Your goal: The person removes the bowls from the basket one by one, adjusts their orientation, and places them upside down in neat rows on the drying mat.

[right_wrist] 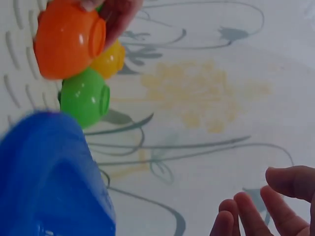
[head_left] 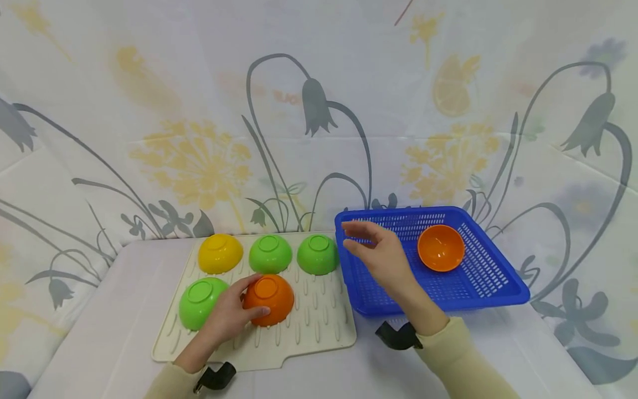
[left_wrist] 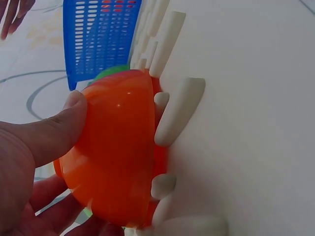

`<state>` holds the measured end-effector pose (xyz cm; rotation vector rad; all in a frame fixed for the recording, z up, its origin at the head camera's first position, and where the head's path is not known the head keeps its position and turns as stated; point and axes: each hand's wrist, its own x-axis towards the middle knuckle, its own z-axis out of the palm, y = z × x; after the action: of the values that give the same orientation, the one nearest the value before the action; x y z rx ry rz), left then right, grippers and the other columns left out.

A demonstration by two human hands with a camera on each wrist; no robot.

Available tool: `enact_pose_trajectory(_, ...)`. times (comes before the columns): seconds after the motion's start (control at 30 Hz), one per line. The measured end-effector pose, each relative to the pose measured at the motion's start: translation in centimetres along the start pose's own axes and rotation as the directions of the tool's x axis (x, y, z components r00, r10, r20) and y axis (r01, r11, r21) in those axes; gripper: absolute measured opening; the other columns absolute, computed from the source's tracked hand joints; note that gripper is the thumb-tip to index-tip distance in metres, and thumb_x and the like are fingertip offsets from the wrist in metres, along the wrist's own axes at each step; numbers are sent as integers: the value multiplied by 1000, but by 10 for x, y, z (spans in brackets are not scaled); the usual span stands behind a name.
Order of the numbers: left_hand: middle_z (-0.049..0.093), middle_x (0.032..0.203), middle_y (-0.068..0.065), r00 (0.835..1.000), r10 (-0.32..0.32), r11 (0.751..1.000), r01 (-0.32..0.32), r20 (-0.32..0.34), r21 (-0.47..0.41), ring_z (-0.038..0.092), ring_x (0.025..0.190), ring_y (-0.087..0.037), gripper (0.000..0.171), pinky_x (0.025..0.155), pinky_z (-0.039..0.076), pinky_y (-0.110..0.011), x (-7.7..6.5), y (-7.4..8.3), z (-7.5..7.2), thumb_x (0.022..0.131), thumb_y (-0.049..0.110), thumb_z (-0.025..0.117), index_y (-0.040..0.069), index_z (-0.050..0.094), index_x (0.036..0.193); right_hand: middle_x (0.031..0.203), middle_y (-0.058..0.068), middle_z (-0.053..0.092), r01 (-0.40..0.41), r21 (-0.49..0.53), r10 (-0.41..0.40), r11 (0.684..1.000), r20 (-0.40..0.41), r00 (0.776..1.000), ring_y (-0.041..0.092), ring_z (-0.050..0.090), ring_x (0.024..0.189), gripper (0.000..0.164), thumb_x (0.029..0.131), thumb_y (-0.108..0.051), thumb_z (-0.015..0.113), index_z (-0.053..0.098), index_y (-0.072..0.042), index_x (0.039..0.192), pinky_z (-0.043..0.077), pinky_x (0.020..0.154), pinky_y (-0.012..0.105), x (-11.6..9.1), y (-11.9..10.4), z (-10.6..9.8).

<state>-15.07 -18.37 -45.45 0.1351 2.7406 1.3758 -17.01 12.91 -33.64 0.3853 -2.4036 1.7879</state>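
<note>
An orange bowl lies upside down on the cream ribbed drying mat. My left hand holds it from the left, thumb on the near side and fingers round the far side. In the left wrist view the bowl's rim rests against the mat's ridges. Over the left part of the blue plastic basket, my right hand is raised with its fingers extended and nothing in it. Inside that basket sits another orange bowl, its hollow facing up.
Upturned on the mat are a yellow bowl at back left, two green bowls beside it, and a green bowl left of my left hand. Behind stands a flower-patterned cloth.
</note>
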Motion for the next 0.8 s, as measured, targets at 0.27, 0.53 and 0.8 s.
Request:
enact_pose_trajectory(0.27,52,143,-17,1000,-3,1000,3,-6,5,52,126,-38,75,102,45,-55,-2,-2,-2,80,16,85,12,49,146,126,14,64,-10,-101,1,995,-90,996,22,57,117,36,97,-16,66,63,-1,130,47,100,32,29,8,-63)
enact_pose_trajectory(0.53,52,143,-17,1000,6,1000,-6,-9,22,53,125,-38,75,102,45,-55,-2,-3,-2,80,18,85,12,49,146,125,5,63,-74,-164,51,984,-140,989,15,56,115,39,100,-20,62,59,0,134,44,105,34,57,38,-125)
enact_pose_trajectory(0.8,52,143,-17,1000,11,1000,-11,-3,28,51,127,-39,73,103,44,-56,-3,2,-1,81,17,84,11,50,146,137,27,53,-242,-313,204,918,-151,967,42,47,127,42,103,-17,55,53,4,138,35,110,56,61,87,-177)
